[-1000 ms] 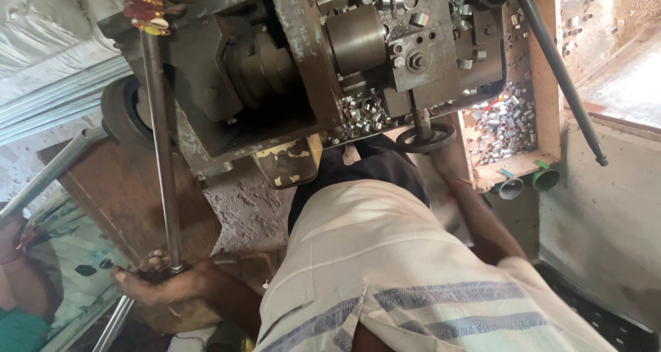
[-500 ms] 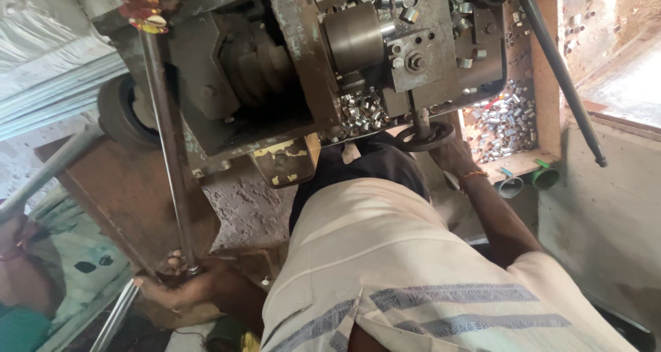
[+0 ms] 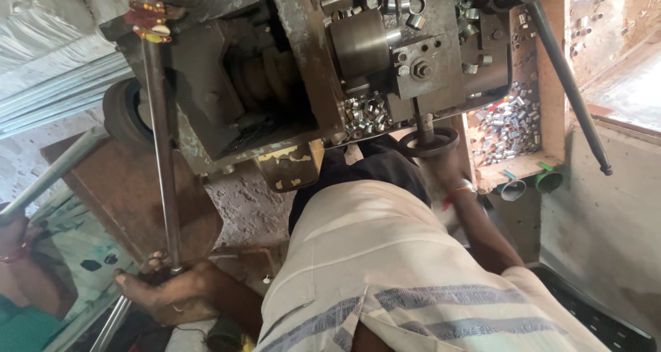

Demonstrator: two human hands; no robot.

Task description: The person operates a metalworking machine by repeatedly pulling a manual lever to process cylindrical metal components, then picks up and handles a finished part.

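1. left hand [image 3: 169, 293] clenched round near end of long steel rod [image 3: 160, 152], which runs up to the machine [image 3: 275, 83] at far left.
2. right hand [image 3: 447, 163] on small handwheel [image 3: 428, 143], grip can't tell.
3. cut metal rings [image 3: 509, 121] in tray, far right.

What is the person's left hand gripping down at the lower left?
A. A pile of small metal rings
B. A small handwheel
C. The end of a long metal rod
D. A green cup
C: the left hand is wrapped around the lower end of the long metal rod, which runs up to the machine.
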